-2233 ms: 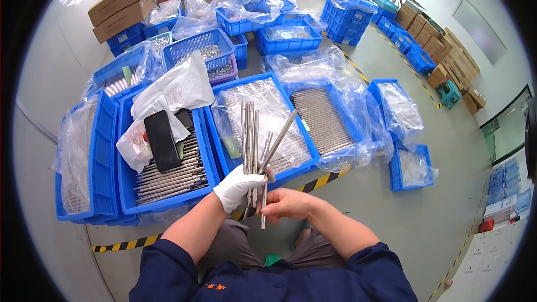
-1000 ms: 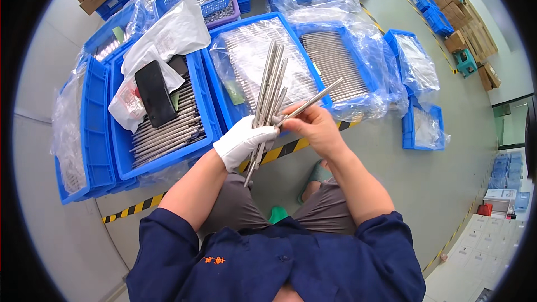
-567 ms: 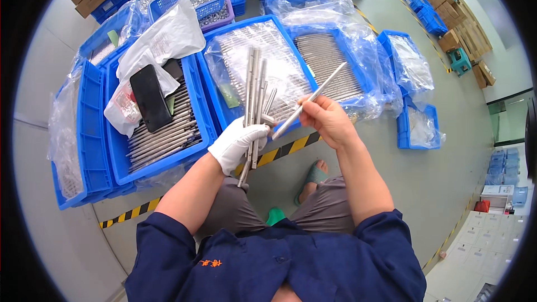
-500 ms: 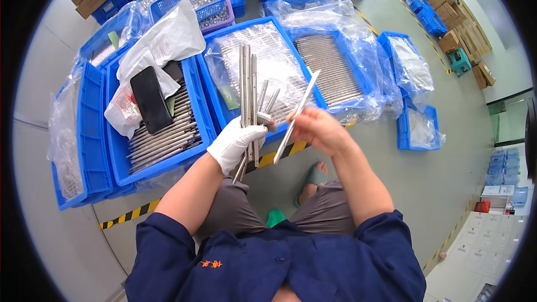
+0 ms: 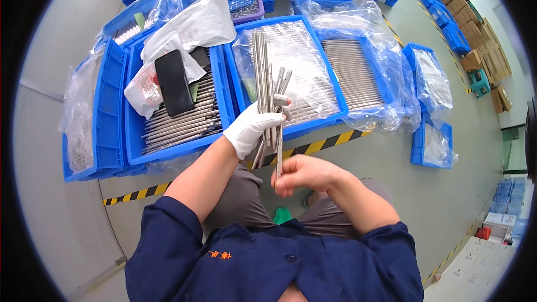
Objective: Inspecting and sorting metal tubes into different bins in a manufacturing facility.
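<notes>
My left hand (image 5: 246,130), in a white glove with bare fingertips showing, is wrapped round a bundle of thin metal rods (image 5: 260,72). Most of the rods stand upright in its grip, while a few tilt across the others. Just below and to the right, my bare right hand (image 5: 306,173) pinches the lower end of one rod (image 5: 279,151). That rod runs up alongside the bundle at the left hand's fingers. Behind the bundle is a blue bin (image 5: 342,113) holding rods under clear plastic film.
A left blue bin (image 5: 133,156) holds dark-ended rods, with a black phone (image 5: 173,82) and a white plastic bag (image 5: 193,25) on top. To the right, another bin of rods (image 5: 352,70) sits in clear plastic. Yellow-and-black tape (image 5: 319,144) crosses the floor near my knees.
My right hand has moved down and left, bringing its rod from a slant apart on the right to upright against the bundle. The left hand still grips the rods. The view has shifted slightly.
</notes>
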`<state>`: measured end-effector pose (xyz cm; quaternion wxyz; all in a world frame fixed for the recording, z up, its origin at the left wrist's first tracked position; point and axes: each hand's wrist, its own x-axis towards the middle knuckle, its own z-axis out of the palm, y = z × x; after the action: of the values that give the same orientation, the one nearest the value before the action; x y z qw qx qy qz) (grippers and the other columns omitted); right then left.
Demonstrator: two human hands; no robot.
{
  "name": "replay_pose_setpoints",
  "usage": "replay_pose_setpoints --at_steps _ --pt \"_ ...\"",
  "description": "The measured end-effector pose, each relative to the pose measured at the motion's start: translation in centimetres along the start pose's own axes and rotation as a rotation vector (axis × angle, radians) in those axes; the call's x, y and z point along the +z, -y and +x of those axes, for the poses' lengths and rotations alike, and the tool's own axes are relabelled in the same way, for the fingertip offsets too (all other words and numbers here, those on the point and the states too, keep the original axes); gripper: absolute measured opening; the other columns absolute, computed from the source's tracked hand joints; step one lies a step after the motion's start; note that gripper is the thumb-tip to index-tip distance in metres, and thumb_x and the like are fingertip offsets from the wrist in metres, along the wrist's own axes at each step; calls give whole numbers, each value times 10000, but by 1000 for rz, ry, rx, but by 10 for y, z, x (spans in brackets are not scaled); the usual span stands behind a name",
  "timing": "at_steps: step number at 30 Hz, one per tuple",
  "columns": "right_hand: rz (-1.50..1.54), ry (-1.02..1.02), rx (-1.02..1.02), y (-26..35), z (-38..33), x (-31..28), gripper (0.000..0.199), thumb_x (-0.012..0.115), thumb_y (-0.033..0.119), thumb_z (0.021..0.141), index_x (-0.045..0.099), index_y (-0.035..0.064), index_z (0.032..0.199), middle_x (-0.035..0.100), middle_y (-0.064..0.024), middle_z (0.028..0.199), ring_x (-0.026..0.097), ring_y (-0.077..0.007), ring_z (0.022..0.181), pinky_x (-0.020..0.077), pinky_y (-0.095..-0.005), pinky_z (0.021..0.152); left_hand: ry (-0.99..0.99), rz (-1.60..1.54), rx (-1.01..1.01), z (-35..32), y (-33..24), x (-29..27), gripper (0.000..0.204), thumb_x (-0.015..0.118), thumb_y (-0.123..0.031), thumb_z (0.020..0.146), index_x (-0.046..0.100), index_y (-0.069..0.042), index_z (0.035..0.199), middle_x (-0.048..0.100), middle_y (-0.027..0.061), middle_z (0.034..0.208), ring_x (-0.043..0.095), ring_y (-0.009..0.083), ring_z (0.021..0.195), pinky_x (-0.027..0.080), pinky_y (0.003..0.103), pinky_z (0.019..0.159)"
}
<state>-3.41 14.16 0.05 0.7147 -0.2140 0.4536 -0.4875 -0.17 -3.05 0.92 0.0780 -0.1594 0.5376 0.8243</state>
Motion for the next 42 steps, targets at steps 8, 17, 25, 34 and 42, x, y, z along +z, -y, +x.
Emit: replay_pose_setpoints --at_steps 8,17,25,34,42 --pt "-70 -330 -210 36 -39 -24 111 596 80 732 585 25 828 594 -31 715 545 -87 658 442 -226 623 81 53 -34 -2 7 1 487 592 -127 730 410 -36 1172 499 11 712 475 79 592 386 215 513" --pt "374 -522 -742 42 -46 -91 135 534 142 825 544 26 894 592 -59 832 560 -107 701 473 -237 633 269 352 -228 -6 10 33 355 581 -252 750 554 -53 1043 519 4 753 455 73 663 382 219 601" --pt "90 -677 -583 42 -57 -79 119 578 61 767 560 30 881 598 -74 829 575 -124 706 475 -227 627 243 449 -173 -8 19 25 272 591 -205 740 587 -59 970 533 -5 729 467 72 633 396 218 587" --pt "263 -733 -567 30 -31 -59 134 597 131 774 575 43 873 600 -17 805 559 -85 706 445 -201 604 198 443 -188 -8 17 25 297 570 -254 757 585 -61 983 568 36 843 496 99 762 413 253 680" --pt "-53 -780 -481 30 -23 -50 162 588 110 773 569 26 909 583 -18 769 533 -84 658 425 -214 597 189 263 -131 -5 18 24 304 597 -224 761 536 -32 989 486 -22 650 449 62 570 371 211 540"
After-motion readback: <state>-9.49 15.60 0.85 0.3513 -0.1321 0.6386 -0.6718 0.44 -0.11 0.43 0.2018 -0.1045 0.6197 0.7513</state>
